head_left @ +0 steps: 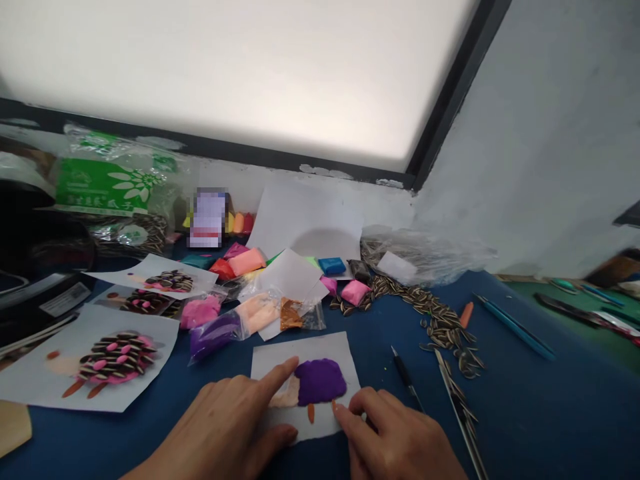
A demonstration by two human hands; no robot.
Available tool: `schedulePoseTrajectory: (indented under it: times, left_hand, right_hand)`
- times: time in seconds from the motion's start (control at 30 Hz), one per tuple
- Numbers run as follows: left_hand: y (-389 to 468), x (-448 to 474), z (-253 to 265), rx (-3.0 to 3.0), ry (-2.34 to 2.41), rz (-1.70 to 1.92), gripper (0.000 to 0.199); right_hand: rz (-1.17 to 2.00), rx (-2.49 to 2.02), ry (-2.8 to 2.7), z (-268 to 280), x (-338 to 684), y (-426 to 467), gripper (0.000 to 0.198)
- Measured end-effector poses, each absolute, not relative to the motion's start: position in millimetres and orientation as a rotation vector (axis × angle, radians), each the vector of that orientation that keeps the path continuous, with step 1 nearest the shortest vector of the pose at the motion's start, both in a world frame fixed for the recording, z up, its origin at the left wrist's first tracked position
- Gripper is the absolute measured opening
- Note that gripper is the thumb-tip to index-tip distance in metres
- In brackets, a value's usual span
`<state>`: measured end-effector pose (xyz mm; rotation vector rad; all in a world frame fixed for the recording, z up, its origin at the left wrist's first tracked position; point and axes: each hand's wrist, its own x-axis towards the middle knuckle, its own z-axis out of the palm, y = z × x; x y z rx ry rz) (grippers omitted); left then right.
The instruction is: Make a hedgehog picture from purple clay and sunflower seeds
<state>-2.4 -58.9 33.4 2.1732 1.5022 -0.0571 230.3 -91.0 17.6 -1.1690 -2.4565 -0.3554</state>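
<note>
A small white sheet (327, 427) lies on the blue tabletop, bearing a flat purple clay shape (321, 382). Pale peach clay (286, 393) adjoins its left side, and a brown clay leg (311, 413) hangs below it. My left hand (235, 413) rests over the sheet's left part, open, index finger stretched to the purple clay's upper left edge and thumb apart below. At the lower right, the fingertips of my right hand (385, 427) close at a second brown clay leg (335, 404), partly covering it.
Finished hedgehog cards (117, 360) lie left. Bagged clay, including a purple packet (216, 337), clusters behind the sheet near a phone (209, 219). Sunflower seeds (440, 313), a black pen (406, 377), tweezers (457, 407) and a blue tool (517, 327) lie right. A seed bag (110, 180) stands back left.
</note>
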Motion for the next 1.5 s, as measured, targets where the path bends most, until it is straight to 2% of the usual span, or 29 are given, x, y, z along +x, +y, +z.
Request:
schedulePoseTrajectory:
  times: [0.37,0.6,0.8,1.0,1.2,1.4,1.5]
  left_hand:
    - [-58,-9,19,2.218,1.482,0.017,0.063]
    - [-60,-10,11,2.257,1.514,0.019,0.065]
    - [-59,-9,16,2.257,1.494,0.016,0.061]
    - [-57,-7,20,2.247,1.494,-0.002,0.062]
    - [-58,-5,26,2.237,1.502,-0.056,0.062]
    - [-60,-6,25,2.256,1.494,-0.017,0.061]
    - [-59,-6,24,2.273,1.483,0.02,0.061]
  right_hand:
    - [-0.353,-1.194,-2.565,24,230,-90,0.032]
    - [0.036,-1.261,-2.555,27,238,-91,0.042]
    - [-0.195,-1.214,-2.582,27,236,-91,0.04]
    - [-0.257,-1.213,-2.623,28,233,-89,0.036]
    - [0.016,-1.21,-2.632,25,244,-88,0.044]
    - [-0.124,-1.101,-2.701,24,248,-90,0.023]
    - [-0.196,-1.073,-2.727,24,247,-89,0.019]
